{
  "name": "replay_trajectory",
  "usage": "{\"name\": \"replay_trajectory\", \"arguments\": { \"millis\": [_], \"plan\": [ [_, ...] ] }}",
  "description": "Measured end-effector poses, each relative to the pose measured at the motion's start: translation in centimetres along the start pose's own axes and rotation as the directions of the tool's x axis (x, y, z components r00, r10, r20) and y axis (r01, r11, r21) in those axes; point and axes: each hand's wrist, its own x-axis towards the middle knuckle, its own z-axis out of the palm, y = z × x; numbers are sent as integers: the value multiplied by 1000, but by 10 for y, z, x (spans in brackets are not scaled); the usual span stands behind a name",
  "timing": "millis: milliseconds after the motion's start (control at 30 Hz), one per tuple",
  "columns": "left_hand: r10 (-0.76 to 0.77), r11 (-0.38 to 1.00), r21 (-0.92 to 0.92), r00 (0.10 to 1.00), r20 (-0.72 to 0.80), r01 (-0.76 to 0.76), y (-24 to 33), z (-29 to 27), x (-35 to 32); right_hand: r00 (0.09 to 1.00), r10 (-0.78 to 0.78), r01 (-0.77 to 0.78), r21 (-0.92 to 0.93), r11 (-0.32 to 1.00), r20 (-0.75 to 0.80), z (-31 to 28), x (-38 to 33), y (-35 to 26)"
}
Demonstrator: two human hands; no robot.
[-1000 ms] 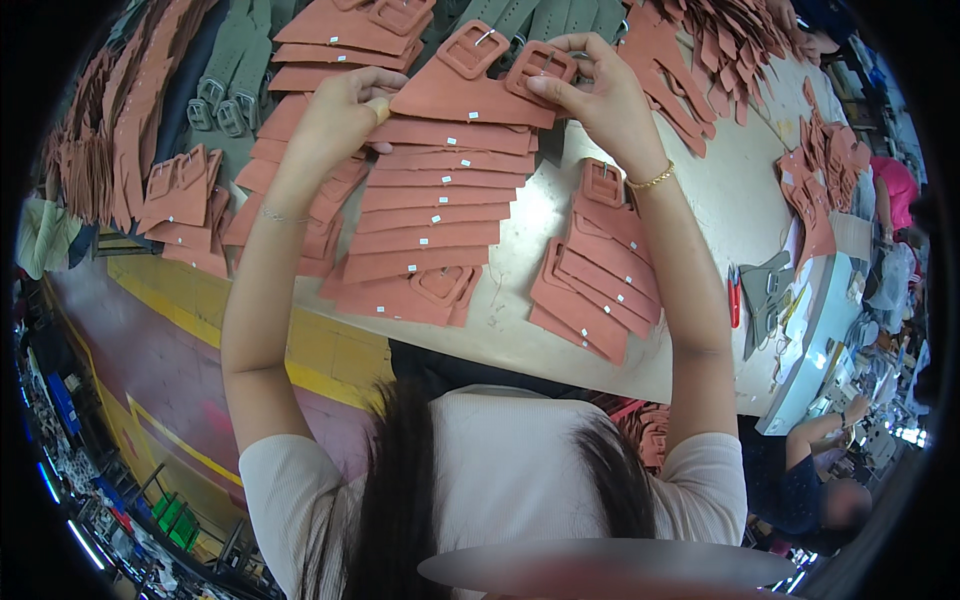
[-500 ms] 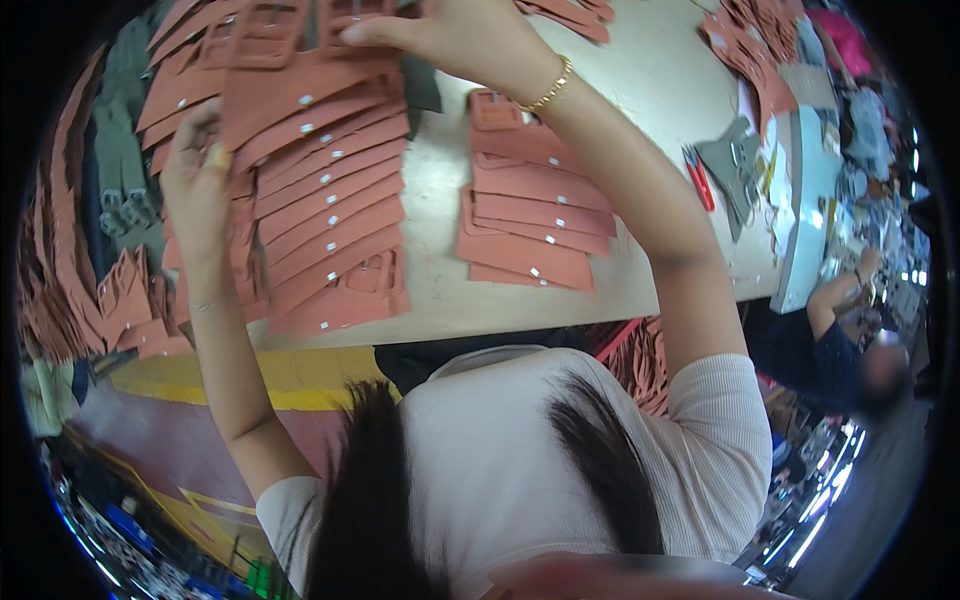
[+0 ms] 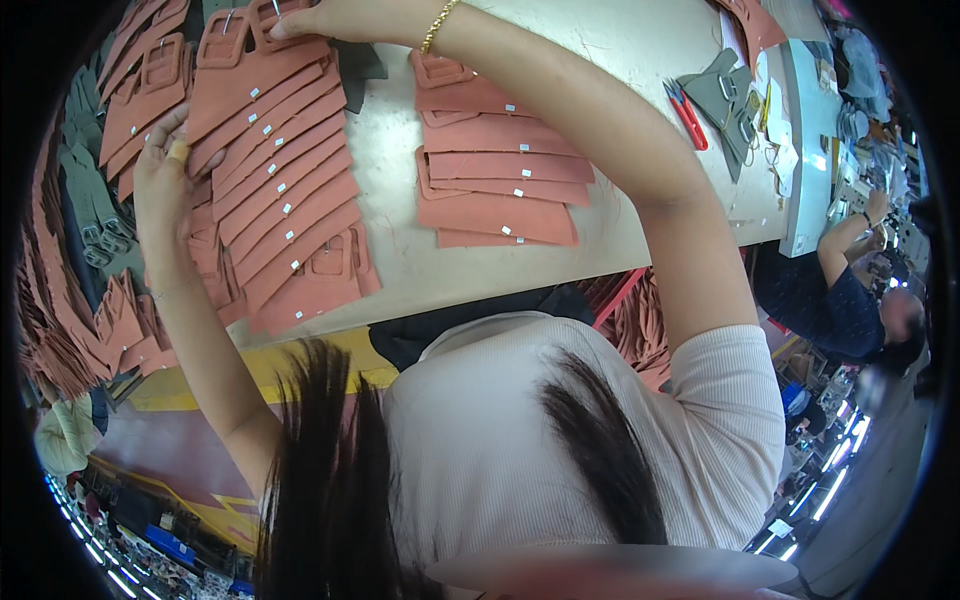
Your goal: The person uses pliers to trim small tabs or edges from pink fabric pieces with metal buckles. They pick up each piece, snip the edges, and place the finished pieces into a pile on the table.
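A row of overlapping coral fabric belt pieces [image 3: 290, 190], each with a small white sticker, lies fanned out on the table. At its far end, fabric-covered square buckles [image 3: 222, 38] show. My right hand [image 3: 325, 18], with a gold bracelet on the wrist, pinches the buckle end of the top belt piece; its fingers are partly cut off by the picture's upper edge. My left hand [image 3: 165, 190], yellow covering on one fingertip, is closed at the left edge of that same piece. Between my arms lies a second, shorter stack of coral belt pieces [image 3: 505, 190].
Red-handled snips [image 3: 686, 115] lie on the right beside olive fabric pieces [image 3: 718, 100]. Olive belt pieces [image 3: 95, 205] and coral strips [image 3: 60, 290] pile up at the far left. A pale blue-grey machine edge [image 3: 812, 150] borders the right; a person [image 3: 825, 290] sits beyond.
The view has shifted, so the table and stacks sit further left and higher. Both hands remain at the top belt piece, which lies a little flatter along the row.
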Motion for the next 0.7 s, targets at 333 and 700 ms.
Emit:
{"name": "replay_trajectory", "arguments": {
  "millis": [333, 700],
  "plan": [
    [-41, 951, 302, 994, -102, 70, 14, 2, -4, 995, -70, 66, -50, 997, -67, 10, 6, 14],
    [288, 775, 598, 956, -50, -202, 4, -3, -10, 991, -118, 75, -448, 891, -69, -2, -13, -3]
  ]
}}
